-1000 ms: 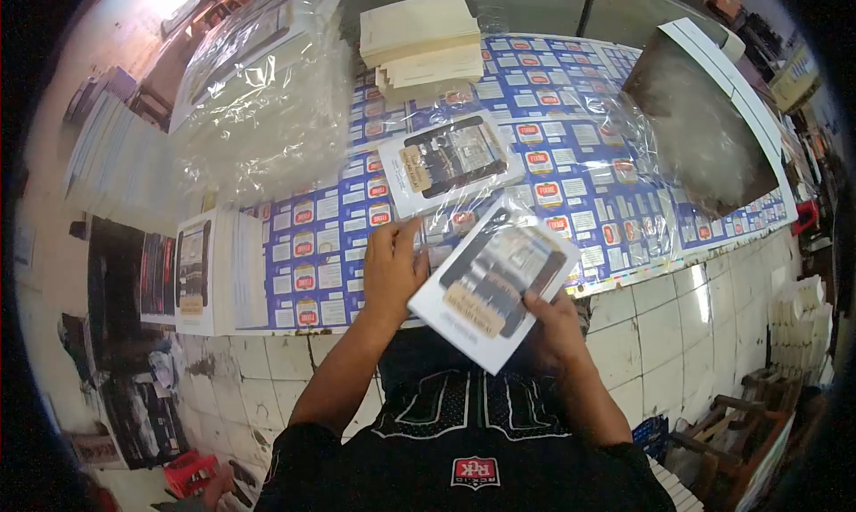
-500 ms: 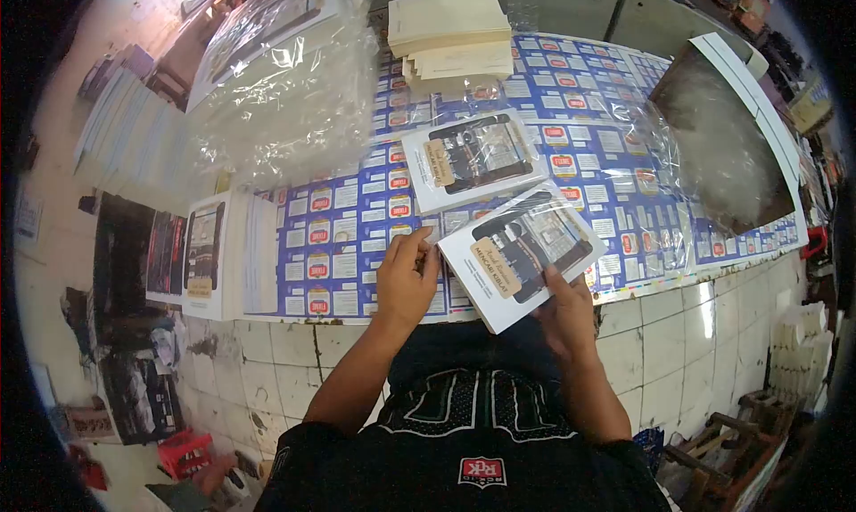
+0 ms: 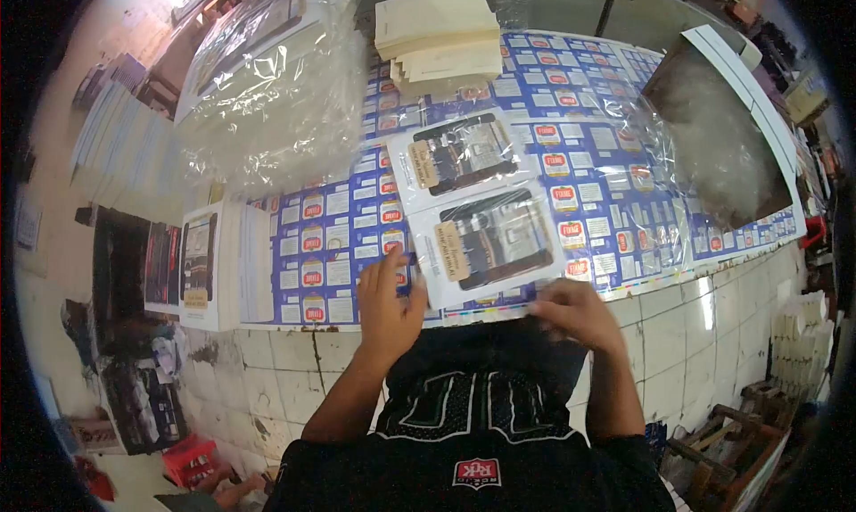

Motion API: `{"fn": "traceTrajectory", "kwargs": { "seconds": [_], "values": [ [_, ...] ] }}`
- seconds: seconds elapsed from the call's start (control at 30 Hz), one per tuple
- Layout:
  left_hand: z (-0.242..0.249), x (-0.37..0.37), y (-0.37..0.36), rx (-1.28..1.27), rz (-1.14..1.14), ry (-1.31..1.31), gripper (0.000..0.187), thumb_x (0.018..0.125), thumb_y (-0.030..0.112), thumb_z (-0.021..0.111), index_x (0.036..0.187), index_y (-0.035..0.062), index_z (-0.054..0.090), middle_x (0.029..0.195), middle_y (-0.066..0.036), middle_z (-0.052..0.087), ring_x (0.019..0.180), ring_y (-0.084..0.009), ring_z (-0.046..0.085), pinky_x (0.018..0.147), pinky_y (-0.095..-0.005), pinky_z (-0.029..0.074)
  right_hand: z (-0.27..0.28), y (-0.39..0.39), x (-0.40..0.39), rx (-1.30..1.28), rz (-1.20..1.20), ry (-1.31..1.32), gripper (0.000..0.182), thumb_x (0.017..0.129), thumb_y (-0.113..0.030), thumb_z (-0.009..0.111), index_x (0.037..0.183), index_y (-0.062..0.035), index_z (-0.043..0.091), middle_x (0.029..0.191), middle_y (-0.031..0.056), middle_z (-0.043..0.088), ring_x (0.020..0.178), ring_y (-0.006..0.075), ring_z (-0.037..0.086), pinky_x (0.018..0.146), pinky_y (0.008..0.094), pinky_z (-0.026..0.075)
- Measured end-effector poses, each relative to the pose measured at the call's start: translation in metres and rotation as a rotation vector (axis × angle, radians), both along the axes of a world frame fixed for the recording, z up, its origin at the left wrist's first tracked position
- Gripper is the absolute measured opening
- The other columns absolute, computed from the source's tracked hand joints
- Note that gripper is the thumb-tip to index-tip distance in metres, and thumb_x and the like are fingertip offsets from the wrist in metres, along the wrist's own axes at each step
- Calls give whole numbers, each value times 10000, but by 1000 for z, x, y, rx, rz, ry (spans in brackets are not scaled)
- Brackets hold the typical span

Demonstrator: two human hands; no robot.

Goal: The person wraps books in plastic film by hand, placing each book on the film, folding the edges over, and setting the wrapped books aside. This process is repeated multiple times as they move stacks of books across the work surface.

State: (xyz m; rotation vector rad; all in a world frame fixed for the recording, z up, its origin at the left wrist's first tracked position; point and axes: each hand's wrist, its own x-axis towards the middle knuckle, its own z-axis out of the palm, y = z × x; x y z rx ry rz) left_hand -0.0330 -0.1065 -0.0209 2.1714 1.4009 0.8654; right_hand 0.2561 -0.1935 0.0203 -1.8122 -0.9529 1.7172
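Note:
Two white books in shiny clear wrap lie on the table, each with a dark picture and a tan label on its cover. The near book [image 3: 489,249] rests flat, just in front of the far book [image 3: 459,160], their edges meeting. My left hand [image 3: 390,302] is at the near book's left edge, fingers outstretched and apart, holding nothing. Just off the near book's lower right corner, my right hand [image 3: 581,316] hovers with loosely bent fingers and nothing visible in it; its fingertips are slightly blurred.
Blue printed sheets [image 3: 339,244] cover the table. Cream paper blocks [image 3: 437,30] are stacked at the back. A large clear-plastic-wrapped stack [image 3: 267,102] stands at left, with a book stack [image 3: 201,253] nearer. A plastic-covered carton [image 3: 722,137] stands at right.
The near book has gone from tilted in my hands to lying flat, squared up below the far one. My right hand has let go and drawn back toward the table edge.

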Motion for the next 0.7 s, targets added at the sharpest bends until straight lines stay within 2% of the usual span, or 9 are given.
{"fn": "traceTrajectory", "kwargs": {
  "seconds": [0.03,0.07,0.13,0.23,0.37,0.4,0.5,0.57,0.7],
  "values": [
    [3,-6,-2,-49,-55,120,827,792,343,743,1409,-53,362,1354,-242,462,1283,-401,384,1037,-505,272,-14,-8,21,321,-69,-188,421,721,-275,861,949,-10,627,699,29,633,688,127,614,697,302,542],
    [11,-1,-3,-52,-55,120,827,792,343,743,1409,-53,362,1354,-242,462,1283,-401,384,1037,-505,272,-1,-5,36,315,-74,-352,628,669,-246,879,1159,3,576,956,132,671,896,225,654,859,357,528],
    [24,10,-6,-139,-42,351,1046,702,476,801,1447,-52,292,1476,-264,319,1389,-409,260,1098,-541,180,10,14,36,821,46,-586,916,627,-228,887,1380,-2,415,1322,237,529,1209,316,548,1044,418,424],
    [22,20,1,-202,-95,379,1129,639,538,829,1473,6,286,1534,-238,249,1437,-401,180,1116,-556,134,-9,47,27,819,349,-822,1104,627,-214,875,1497,-35,219,1527,247,277,1402,358,323,1150,429,289],
    [6,4,-10,-103,-106,449,988,645,550,827,1399,35,452,1543,-214,247,1429,-386,190,1089,-542,173,-1,34,12,449,169,-484,1024,704,-196,842,1500,-55,214,1531,221,289,1355,373,395,1062,394,419],
    [9,1,-16,-104,-97,450,988,645,550,827,1399,35,452,1543,-214,247,1429,-386,190,1089,-542,173,-19,23,10,597,77,-560,1008,702,-194,850,1484,-30,235,1496,232,346,1315,358,451,1011,392,468],
    [24,4,-33,-136,65,455,758,747,513,772,1302,43,557,1397,-147,478,1388,-364,241,1074,-540,186,-11,18,5,623,-29,-485,999,694,-194,850,1467,-1,248,1447,244,410,1301,358,465,1056,434,420],
    [20,8,-22,-77,53,446,754,740,508,780,1289,38,563,1377,-148,486,1376,-368,259,1072,-545,192,-7,26,3,796,149,-998,991,689,-204,845,1458,18,261,1414,256,438,1288,359,476,1098,468,356],
    [4,-2,-9,-24,-13,320,731,712,493,786,1245,31,594,1384,-137,492,1302,-359,356,1012,-548,233,-13,28,6,788,177,-796,889,677,-202,842,1392,31,367,1190,199,632,1230,359,523,1095,444,348]
  ]
}}
